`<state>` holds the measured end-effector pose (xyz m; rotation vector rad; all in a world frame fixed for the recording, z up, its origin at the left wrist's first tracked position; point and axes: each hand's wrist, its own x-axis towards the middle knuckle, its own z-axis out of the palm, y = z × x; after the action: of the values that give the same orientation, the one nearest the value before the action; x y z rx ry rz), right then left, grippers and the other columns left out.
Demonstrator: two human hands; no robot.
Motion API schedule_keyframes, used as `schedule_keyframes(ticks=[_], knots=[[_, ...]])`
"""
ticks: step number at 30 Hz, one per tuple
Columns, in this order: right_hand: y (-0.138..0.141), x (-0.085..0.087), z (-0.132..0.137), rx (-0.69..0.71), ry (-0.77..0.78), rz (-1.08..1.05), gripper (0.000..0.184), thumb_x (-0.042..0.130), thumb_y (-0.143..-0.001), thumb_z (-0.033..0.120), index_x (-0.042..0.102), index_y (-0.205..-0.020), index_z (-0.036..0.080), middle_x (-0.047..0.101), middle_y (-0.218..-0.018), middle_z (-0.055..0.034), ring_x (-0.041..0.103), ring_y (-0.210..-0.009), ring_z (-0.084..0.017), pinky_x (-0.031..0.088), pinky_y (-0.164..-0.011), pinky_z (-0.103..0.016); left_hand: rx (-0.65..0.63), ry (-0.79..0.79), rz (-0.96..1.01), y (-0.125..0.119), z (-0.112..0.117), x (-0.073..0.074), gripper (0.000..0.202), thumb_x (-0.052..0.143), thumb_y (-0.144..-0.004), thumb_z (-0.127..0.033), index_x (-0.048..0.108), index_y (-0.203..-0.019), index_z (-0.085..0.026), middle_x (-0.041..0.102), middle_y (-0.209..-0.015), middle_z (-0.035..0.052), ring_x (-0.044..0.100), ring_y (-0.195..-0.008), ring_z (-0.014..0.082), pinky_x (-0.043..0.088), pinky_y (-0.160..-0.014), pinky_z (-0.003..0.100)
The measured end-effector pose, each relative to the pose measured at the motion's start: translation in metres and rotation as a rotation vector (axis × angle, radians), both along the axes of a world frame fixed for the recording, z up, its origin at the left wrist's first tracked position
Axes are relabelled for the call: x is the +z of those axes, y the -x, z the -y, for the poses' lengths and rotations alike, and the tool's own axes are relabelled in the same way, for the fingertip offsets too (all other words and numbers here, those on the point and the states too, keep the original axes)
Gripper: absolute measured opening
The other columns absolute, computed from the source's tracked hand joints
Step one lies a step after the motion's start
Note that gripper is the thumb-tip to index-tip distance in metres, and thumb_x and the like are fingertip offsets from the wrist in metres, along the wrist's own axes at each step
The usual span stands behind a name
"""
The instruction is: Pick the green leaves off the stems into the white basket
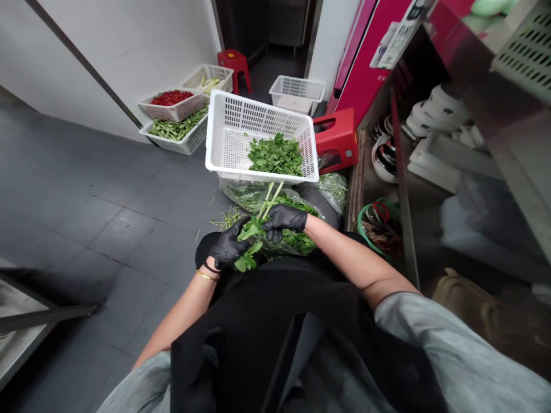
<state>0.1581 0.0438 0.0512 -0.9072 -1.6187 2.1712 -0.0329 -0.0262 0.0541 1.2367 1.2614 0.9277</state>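
Both my hands wear black gloves and are close together above my lap. My left hand [230, 245] is wrapped round the leafy end of a bunch of leafy greens [250, 229]. My right hand [282, 221] closes on the same bunch near its pale stems [270, 201], which point up and away from me. Under and beyond my hands lies a clear plastic bag [297, 241] of more greens. A white slotted basket [219, 132] stands just past it, with a heap of picked green leaves [278, 155] at its right side.
Stem scraps [228, 219] lie on the grey floor [129, 229] to the left. Baskets of red chillies [172, 97] and green pods [178, 126] stand by the wall. A red stool [340, 140] is right of the basket. Metal shelving [404, 189] runs along my right side.
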Motion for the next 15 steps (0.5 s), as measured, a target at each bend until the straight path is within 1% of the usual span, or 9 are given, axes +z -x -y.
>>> schedule_keyframes(ticks=[1,3,5,6,8,10,11,13,15], knots=[[-0.007,0.001,-0.001,0.008,0.007,-0.014,0.038,0.083,-0.056,0.044,0.065,-0.066,0.012,0.067,-0.054,-0.0020,0.053,-0.036,-0.009,0.045,-0.037,-0.020,0.007,0.012,-0.029,0.003,0.002,0.005,0.040,0.083,-0.052,-0.024,0.071,-0.090,-0.020,0.071,-0.083,0.0037,0.063,-0.085,0.0242,0.052,-0.077,0.032],[-0.017,0.001,-0.001,-0.024,0.030,-0.055,0.039,0.084,-0.053,0.044,0.066,-0.068,0.012,0.068,-0.055,-0.0017,0.056,-0.038,-0.010,0.046,-0.038,-0.020,0.032,0.033,-0.058,0.007,0.006,0.013,0.033,0.085,-0.052,-0.027,0.072,-0.082,-0.020,0.070,-0.078,0.0029,0.062,-0.078,0.0229,0.051,-0.071,0.030],[-0.022,-0.001,0.001,-0.097,0.053,-0.094,0.041,0.083,-0.053,0.046,0.067,-0.069,0.012,0.069,-0.056,-0.0014,0.059,-0.040,-0.011,0.047,-0.038,-0.020,0.055,0.041,-0.032,0.008,0.009,0.016,0.031,0.084,-0.055,-0.030,0.072,-0.082,-0.021,0.070,-0.078,0.0027,0.062,-0.075,0.0218,0.050,-0.067,0.029],[-0.022,-0.004,0.003,-0.134,0.063,-0.109,0.041,0.082,-0.054,0.048,0.067,-0.069,0.012,0.069,-0.057,-0.0018,0.060,-0.041,-0.012,0.048,-0.039,-0.021,0.072,0.030,-0.007,0.009,0.010,0.015,0.030,0.082,-0.057,-0.032,0.072,-0.083,-0.021,0.070,-0.078,0.0030,0.062,-0.074,0.0218,0.050,-0.066,0.029],[-0.020,-0.009,0.006,-0.181,0.085,-0.123,0.044,0.078,-0.058,0.055,0.067,-0.067,0.013,0.069,-0.058,-0.0035,0.062,-0.044,-0.014,0.051,-0.042,-0.024,0.117,-0.019,0.030,0.010,0.011,0.010,0.025,0.080,-0.060,-0.035,0.072,-0.082,-0.023,0.070,-0.080,0.0045,0.062,-0.079,0.0236,0.050,-0.067,0.031],[-0.013,-0.014,0.010,-0.191,0.121,-0.122,0.047,0.071,-0.064,0.061,0.066,-0.066,0.014,0.070,-0.060,-0.0051,0.064,-0.047,-0.016,0.054,-0.047,-0.028,0.154,-0.078,0.029,0.010,0.009,0.004,0.021,0.080,-0.059,-0.033,0.071,-0.076,-0.024,0.069,-0.083,0.0062,0.061,-0.087,0.0261,0.050,-0.071,0.032],[-0.008,-0.016,0.013,-0.176,0.137,-0.108,0.047,0.070,-0.066,0.061,0.066,-0.066,0.014,0.070,-0.060,-0.0050,0.063,-0.047,-0.016,0.054,-0.048,-0.028,0.158,-0.103,0.014,0.009,0.008,0.001,0.020,0.080,-0.058,-0.032,0.071,-0.073,-0.024,0.069,-0.083,0.0066,0.060,-0.090,0.0265,0.050,-0.073,0.033],[0.002,-0.017,0.017,-0.136,0.138,-0.054,0.042,0.072,-0.066,0.055,0.065,-0.066,0.014,0.067,-0.056,-0.0024,0.060,-0.045,-0.014,0.053,-0.048,-0.027,0.149,-0.145,-0.033,0.004,0.005,-0.002,0.019,0.079,-0.059,-0.031,0.069,-0.073,-0.024,0.068,-0.081,0.0052,0.058,-0.088,0.0245,0.048,-0.076,0.031],[0.008,-0.017,0.021,-0.128,0.095,-0.035,0.034,0.080,-0.060,0.044,0.064,-0.065,0.014,0.064,-0.053,0.0015,0.059,-0.047,-0.012,0.053,-0.051,-0.025,0.157,-0.172,-0.076,-0.003,0.004,-0.001,0.016,0.075,-0.065,-0.032,0.067,-0.075,-0.023,0.065,-0.076,0.0019,0.056,-0.081,0.0203,0.046,-0.075,0.028]])
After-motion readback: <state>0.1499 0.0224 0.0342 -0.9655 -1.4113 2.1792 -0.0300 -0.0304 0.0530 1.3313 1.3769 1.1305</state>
